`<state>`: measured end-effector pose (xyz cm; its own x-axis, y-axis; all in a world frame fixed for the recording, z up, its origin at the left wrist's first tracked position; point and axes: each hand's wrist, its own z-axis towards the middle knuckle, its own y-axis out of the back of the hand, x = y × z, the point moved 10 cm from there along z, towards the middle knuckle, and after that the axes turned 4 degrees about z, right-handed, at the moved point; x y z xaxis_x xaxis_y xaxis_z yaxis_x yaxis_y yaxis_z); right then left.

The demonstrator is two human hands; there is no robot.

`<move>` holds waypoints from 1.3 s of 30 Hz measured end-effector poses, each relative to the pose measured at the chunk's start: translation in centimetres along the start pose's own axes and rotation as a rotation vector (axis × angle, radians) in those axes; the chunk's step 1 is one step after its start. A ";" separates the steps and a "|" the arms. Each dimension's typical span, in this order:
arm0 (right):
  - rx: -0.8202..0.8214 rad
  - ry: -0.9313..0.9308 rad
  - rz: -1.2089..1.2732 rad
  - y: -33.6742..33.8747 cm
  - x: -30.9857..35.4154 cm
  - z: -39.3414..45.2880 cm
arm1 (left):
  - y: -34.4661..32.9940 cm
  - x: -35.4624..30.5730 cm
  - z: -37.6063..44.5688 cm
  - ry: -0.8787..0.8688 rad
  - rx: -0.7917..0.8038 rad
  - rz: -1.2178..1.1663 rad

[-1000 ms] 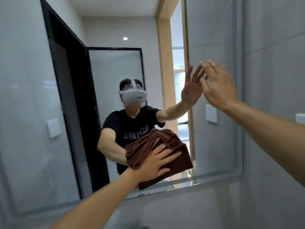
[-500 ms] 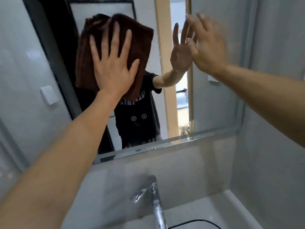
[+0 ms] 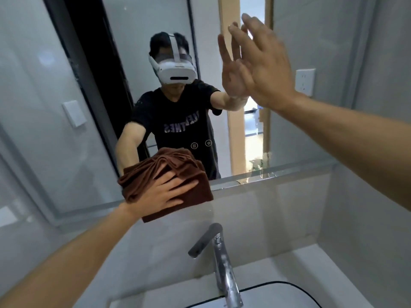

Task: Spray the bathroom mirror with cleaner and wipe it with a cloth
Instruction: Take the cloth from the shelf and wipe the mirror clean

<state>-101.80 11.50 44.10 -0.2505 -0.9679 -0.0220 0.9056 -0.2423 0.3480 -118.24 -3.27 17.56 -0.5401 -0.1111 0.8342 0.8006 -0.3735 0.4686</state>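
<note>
The bathroom mirror (image 3: 66, 107) fills the wall ahead and reflects a person with a white headset. A bunched brown cloth (image 3: 169, 174) lies against the mirror's lower edge, hanging a little over it. My left hand (image 3: 162, 194) presses flat on the cloth with spread fingers. My right hand (image 3: 264, 63) is flat against the glass at the upper right, fingers apart, holding nothing. No spray bottle is in view.
A chrome tap (image 3: 220, 263) rises below the mirror over a white basin (image 3: 300, 274). A tiled side wall (image 3: 378, 152) closes in on the right. A white wall socket (image 3: 305, 82) shows by my right wrist.
My left hand has dragged the cloth from high on the glass down to the mirror's bottom edge. My right hand stays pressed on the glass. The view tilted slightly.
</note>
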 end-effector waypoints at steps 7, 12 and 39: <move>-0.121 0.101 0.105 0.6 0.2 -0.5 | 0.6 -2.0 3.0 -0.045 -0.052 -0.038; 0.069 0.073 -0.074 0.8 -3.5 -0.8 | 0.1 -7.9 12.8 -0.088 -0.078 -0.034; -0.034 -0.006 -0.230 9.2 -13.1 0.0 | 18.4 7.4 40.6 0.360 -0.411 -0.221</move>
<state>-90.13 21.95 47.58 -0.4537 -0.8864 -0.0914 0.8354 -0.4588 0.3028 -96.94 26.45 44.16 -0.7943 -0.2693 0.5445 0.5318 -0.7415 0.4092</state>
